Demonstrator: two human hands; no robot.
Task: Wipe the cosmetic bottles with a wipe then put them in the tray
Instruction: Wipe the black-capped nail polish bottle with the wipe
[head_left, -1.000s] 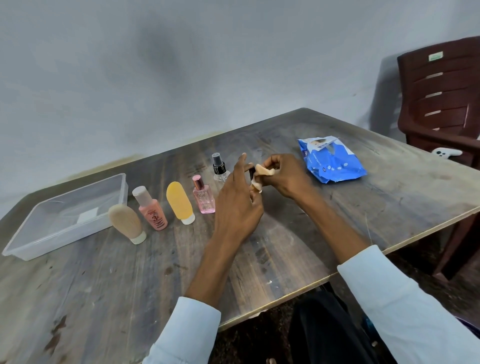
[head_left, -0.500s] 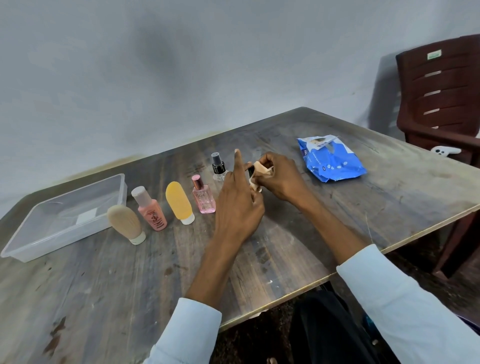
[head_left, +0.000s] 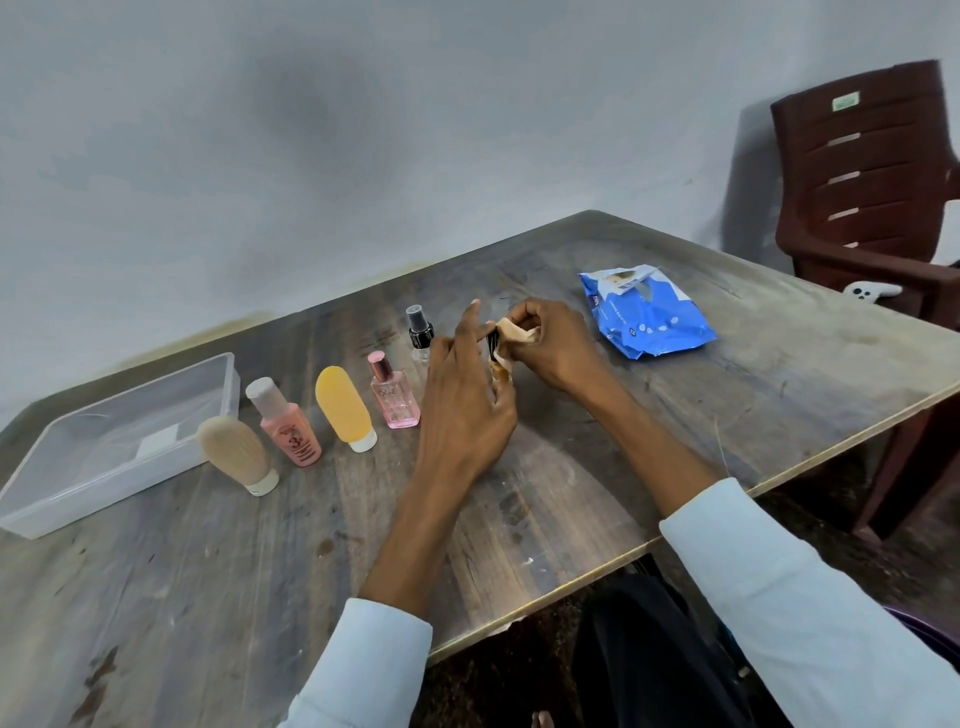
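Beige wipe (head_left: 517, 332) is pinched by the right hand (head_left: 550, 345) at twelve o'clock of the small bottle (head_left: 493, 347), which is clamped steady by the left hand (head_left: 467, 405).

My left hand (head_left: 467, 405) and the wipe (head_left: 517, 332) cover most of the bottle (head_left: 492, 344); I see only a dark sliver. The spray bottle (head_left: 420, 332) is partly behind my fingers (head_left: 467, 325). The chair (head_left: 878, 208) is cut off at the right edge.

- Tray (head_left: 62, 499) at the table's (head_left: 571, 483) left.
- Five bottles (head_left: 343, 408) in a row right of it.
- Hands between bottles and wipes pack (head_left: 649, 322), far right.
- Chair (head_left: 878, 197) beyond the table.
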